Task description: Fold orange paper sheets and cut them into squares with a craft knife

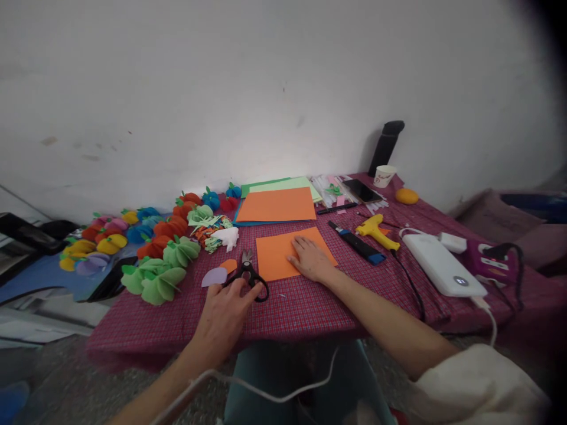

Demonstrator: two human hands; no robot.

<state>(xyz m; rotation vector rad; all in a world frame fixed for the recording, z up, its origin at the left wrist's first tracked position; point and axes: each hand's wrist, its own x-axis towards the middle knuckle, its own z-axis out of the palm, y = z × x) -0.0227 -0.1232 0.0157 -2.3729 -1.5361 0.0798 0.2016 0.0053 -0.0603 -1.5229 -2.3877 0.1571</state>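
My left hand [227,311] is at the table's near edge, its fingers and thumb on the handles of black-handled scissors [248,273]. The scissors lie with their blades pointing away from me, slightly apart. Just left of them are a lilac paper piece [214,277] and a small orange paper piece [229,265]. My right hand [311,260] rests flat, fingers stretched out, on an orange sheet of paper [275,257] in the middle of the table.
Colourful paper pumpkins [170,227] crowd the left side beside paper scraps [212,233]. Behind lie stacked coloured sheets [278,203]. To the right are a utility knife [358,244], a yellow glue gun [377,231], a phone [362,190], a white power bank [443,264], a cup [384,176] and a black bottle [384,147].
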